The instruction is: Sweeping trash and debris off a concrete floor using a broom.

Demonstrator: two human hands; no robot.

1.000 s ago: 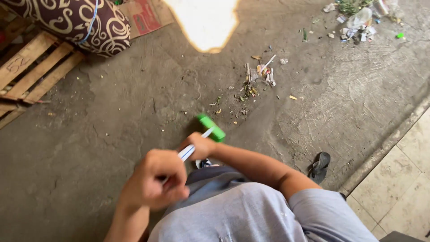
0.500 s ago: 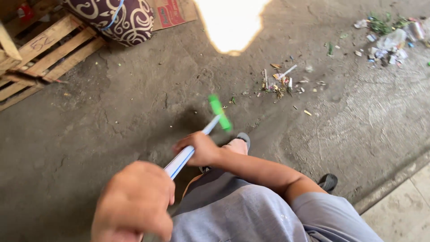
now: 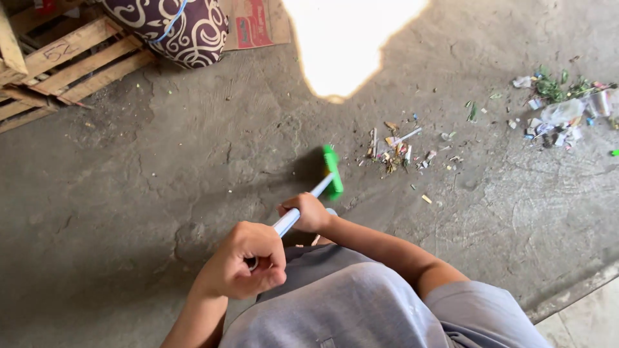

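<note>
Both hands are clamped on the broom handle point(image 3: 293, 216) — the left hand point(image 3: 245, 267) wraps its fist tight round the top end near the body, the right hand point(image 3: 308, 212) closes round the shaft further down. The green broom head point(image 3: 333, 170) sits on the grey concrete floor point(image 3: 161, 180), just left of a small litter pile point(image 3: 396, 148) of scraps and sticks — a bigger rubbish heap point(image 3: 561, 113) lies well apart at the right edge, with a wooden pallet point(image 3: 58, 64) and a patterned sack point(image 3: 174, 26) up in the top-left corner
</note>
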